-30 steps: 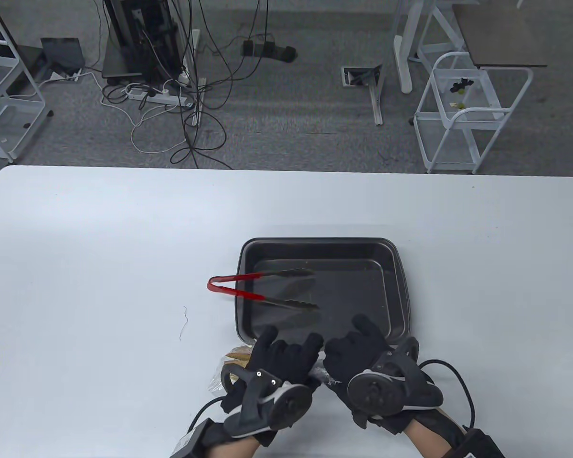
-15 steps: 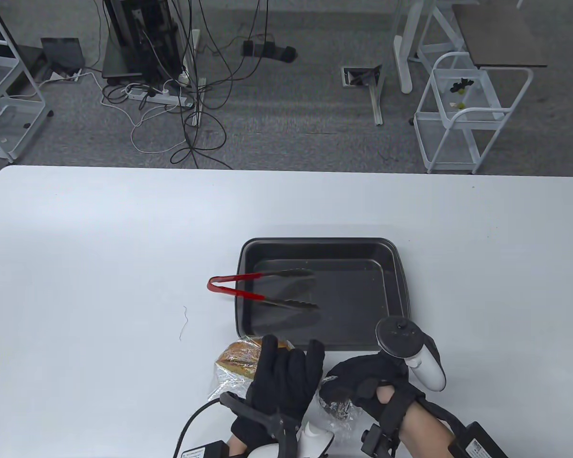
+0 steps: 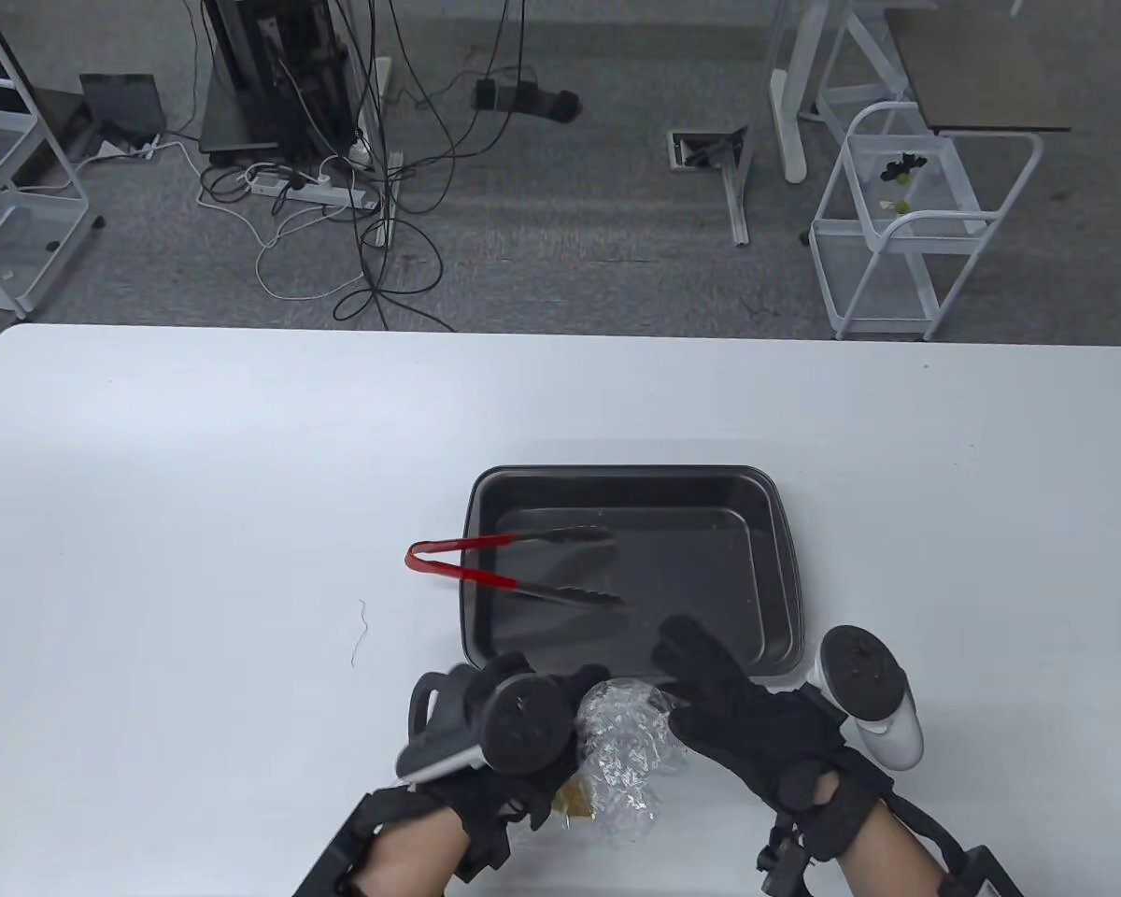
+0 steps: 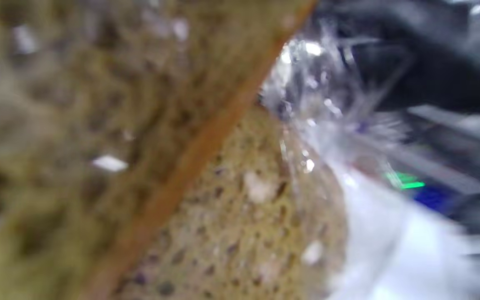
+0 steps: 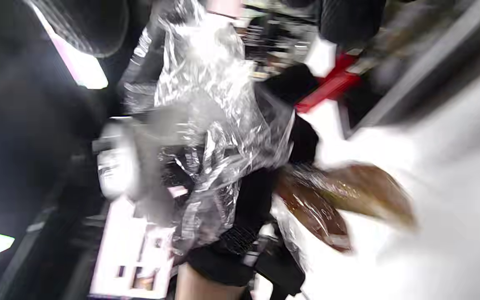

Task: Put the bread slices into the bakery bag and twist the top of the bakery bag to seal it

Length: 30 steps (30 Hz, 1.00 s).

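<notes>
White tabletop (image 3: 196, 486) fills the lower frame; at its bottom centre both gloved hands have closed in on the crinkled clear plastic bakery bag (image 3: 621, 747) since 0.5 s ago. Left hand (image 3: 500, 747) grips its body; right hand (image 3: 757, 724) touches the bunched top, grip unclear. Brown seeded bread slices (image 4: 231, 233) sit inside, so twisting looks underway. Beyond lie a dark metal tray (image 3: 775, 561) and red-handled tongs (image 3: 504, 565).
</notes>
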Available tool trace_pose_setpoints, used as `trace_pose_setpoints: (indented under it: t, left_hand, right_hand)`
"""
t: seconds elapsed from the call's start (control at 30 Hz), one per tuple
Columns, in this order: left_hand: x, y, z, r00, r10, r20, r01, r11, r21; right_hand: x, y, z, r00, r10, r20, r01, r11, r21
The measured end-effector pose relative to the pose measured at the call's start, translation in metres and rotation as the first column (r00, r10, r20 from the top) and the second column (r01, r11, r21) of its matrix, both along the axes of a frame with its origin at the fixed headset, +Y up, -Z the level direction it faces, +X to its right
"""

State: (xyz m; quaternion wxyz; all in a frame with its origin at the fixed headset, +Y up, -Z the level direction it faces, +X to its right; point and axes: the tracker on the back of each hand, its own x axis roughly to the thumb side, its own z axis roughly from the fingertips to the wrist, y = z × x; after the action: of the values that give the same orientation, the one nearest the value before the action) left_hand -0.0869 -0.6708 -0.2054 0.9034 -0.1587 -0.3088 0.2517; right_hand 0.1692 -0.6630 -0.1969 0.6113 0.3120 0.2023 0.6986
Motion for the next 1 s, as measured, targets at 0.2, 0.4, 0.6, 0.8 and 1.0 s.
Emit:
trace_pose_setpoints:
  t: [0.2, 0.4, 0.6, 0.8, 1.0]
  left_hand:
    - [-0.004, -0.032, -0.026, 0.856, 0.51, 0.086, -0.335, 0.673, -0.66]
    - [0.012, -0.05, -0.03, 0.883, 0.456, 0.113, -0.225, 0.622, -0.75]
    - [0.026, -0.05, -0.026, 0.911, 0.362, 0.196, -0.095, 0.648, -0.756]
    - [0.034, -0.057, -0.02, 0.91, 0.335, 0.242, -0.041, 0.655, -0.754]
    - [0.023, -0.049, -0.024, 0.949, 0.236, 0.211, -0.052, 0.773, -0.632]
  right_hand:
    - [-0.009, 0.05, 0.024, 0.926, 0.349, 0.145, -0.357, 0.682, 0.639]
    - [-0.049, 0.064, 0.059, 0.711, 0.455, 0.536, -0.55, -0.115, 0.827]
    - [-0.075, 0.036, 0.065, 0.616, 0.421, 0.666, -0.391, -0.57, 0.722]
    - [-0.078, 0.022, 0.065, 0.781, 0.299, 0.548, -0.255, -0.649, 0.717]
    - [-0.078, 0.014, 0.061, 0.727, 0.386, 0.567, -0.313, -0.549, 0.775]
